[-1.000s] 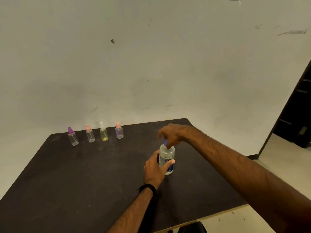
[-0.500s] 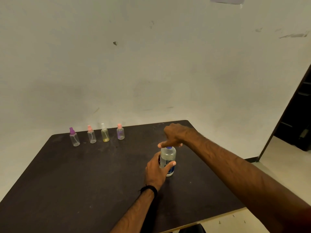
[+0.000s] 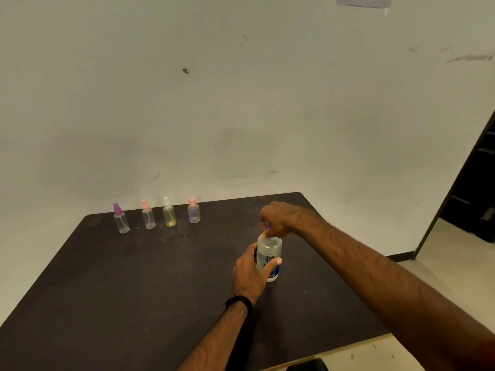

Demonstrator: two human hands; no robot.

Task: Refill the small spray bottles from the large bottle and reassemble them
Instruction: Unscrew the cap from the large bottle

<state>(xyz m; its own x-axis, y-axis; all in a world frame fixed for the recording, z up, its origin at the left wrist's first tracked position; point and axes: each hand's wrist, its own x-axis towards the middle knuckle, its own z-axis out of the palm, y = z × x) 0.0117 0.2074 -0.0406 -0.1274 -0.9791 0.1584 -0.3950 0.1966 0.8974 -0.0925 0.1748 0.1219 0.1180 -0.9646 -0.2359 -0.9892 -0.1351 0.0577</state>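
Large bottle stands upright mid-bench, long axis vertical, w/ the left hand wrapped round its body and the right hand curled over the top, pinching the blue cap. Looks like cap-twisting, imo. The 4 small spray bottles sit in a row at the far-left edge, well apart from both hands, left one nearer. Dark bench, plain scuffed wall, doorway on the right.
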